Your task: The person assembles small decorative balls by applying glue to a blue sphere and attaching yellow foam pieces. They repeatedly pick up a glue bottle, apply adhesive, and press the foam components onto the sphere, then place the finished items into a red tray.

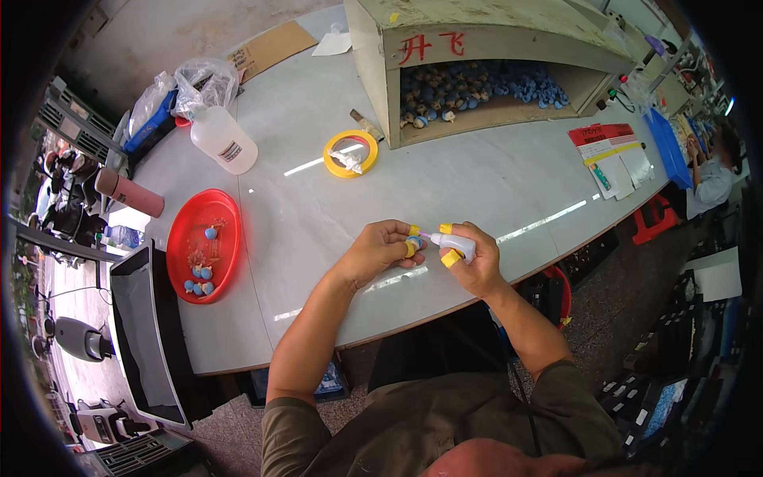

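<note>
Over the near middle of the table, my left hand (377,253) pinches a small blue figure part (414,244) between thumb and fingers. Across from it, my right hand (477,262) is closed round a small white squeeze bottle (457,245). The bottle's thin nozzle points left and reaches close to the blue part; whether the tip touches it I cannot tell. Yellow tape wraps several of my fingertips on both hands. Left of my arms, a red round tray (240,230) holds several similar blue pieces (199,280).
A cabinet (381,79) full of blue pieces stands at the back. On the table are a yellow tape roll (328,164), a white plastic jug (222,141), a pink bottle (131,193) and papers (608,155). A black bin (147,334) adjoins the left edge; another person (711,179) sits far right.
</note>
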`<state>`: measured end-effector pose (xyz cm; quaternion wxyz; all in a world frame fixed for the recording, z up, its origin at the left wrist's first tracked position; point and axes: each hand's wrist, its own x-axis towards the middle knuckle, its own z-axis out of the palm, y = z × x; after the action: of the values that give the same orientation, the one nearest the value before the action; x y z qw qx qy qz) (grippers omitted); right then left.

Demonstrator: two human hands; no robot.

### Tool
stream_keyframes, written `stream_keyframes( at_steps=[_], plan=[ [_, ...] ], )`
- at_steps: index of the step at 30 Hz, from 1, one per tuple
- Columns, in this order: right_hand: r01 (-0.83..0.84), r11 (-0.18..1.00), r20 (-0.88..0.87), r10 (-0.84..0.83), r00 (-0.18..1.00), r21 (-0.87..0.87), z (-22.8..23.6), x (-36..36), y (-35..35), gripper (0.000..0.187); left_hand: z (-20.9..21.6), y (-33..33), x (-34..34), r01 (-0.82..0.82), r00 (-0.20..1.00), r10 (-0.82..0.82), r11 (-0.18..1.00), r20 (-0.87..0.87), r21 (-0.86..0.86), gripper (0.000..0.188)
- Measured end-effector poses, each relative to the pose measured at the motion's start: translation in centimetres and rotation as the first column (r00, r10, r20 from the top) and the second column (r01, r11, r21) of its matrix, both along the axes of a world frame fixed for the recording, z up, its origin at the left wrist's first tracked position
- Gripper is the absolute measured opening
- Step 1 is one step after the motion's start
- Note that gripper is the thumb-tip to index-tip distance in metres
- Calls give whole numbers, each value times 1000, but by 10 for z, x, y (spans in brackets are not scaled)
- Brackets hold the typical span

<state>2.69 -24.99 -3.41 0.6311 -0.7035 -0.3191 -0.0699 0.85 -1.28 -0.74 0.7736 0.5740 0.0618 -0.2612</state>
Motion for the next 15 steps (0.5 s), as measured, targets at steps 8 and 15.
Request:
stream_keyframes(
  at_steps=[8, 15],
  plan=[
    [96, 994, 226, -83, 971, -47, 5, -2, 4, 23, 0, -1, 0, 28, 999, -29, 998, 34, 50, 36],
    [126, 990, 343, -96, 934, -66, 8, -1, 7, 21, 2, -5, -3, 27, 999, -30, 997, 39, 75, 36]
  ],
)
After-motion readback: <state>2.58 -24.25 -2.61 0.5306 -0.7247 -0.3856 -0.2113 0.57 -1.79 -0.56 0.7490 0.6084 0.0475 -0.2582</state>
